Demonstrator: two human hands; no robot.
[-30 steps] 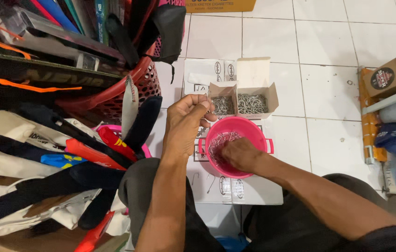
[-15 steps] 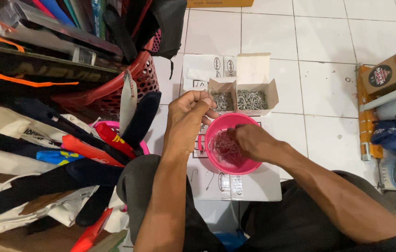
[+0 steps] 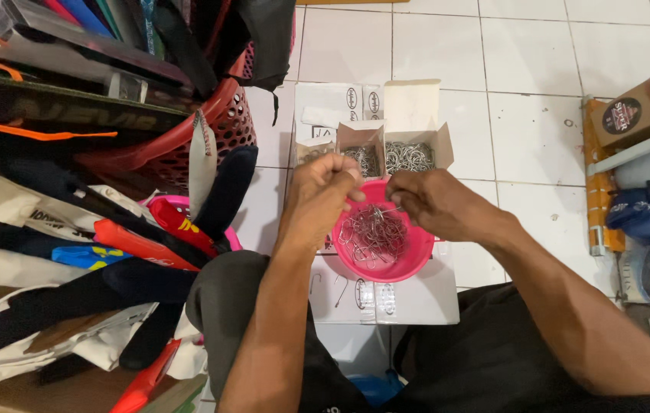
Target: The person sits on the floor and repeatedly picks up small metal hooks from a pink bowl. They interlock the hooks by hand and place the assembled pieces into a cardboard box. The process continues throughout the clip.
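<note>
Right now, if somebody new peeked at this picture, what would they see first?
Probably the bright pink bowl in the middle, full of tangled metal wire hooks, with the left hand and right hand meeting just above it. Behind it sits an open cardboard box of more hooks on the white tiled floor, and a red basket stands to the left.

two bare hands were in view, a left hand (image 3: 323, 195) and a right hand (image 3: 433, 203). there was one pink bowl (image 3: 417, 260) holding a tangle of wire hooks (image 3: 373, 233) too many to count. one open cardboard box (image 3: 395, 145) with two compartments sat behind it. one red perforated basket (image 3: 210, 130) stood at the left.
</note>
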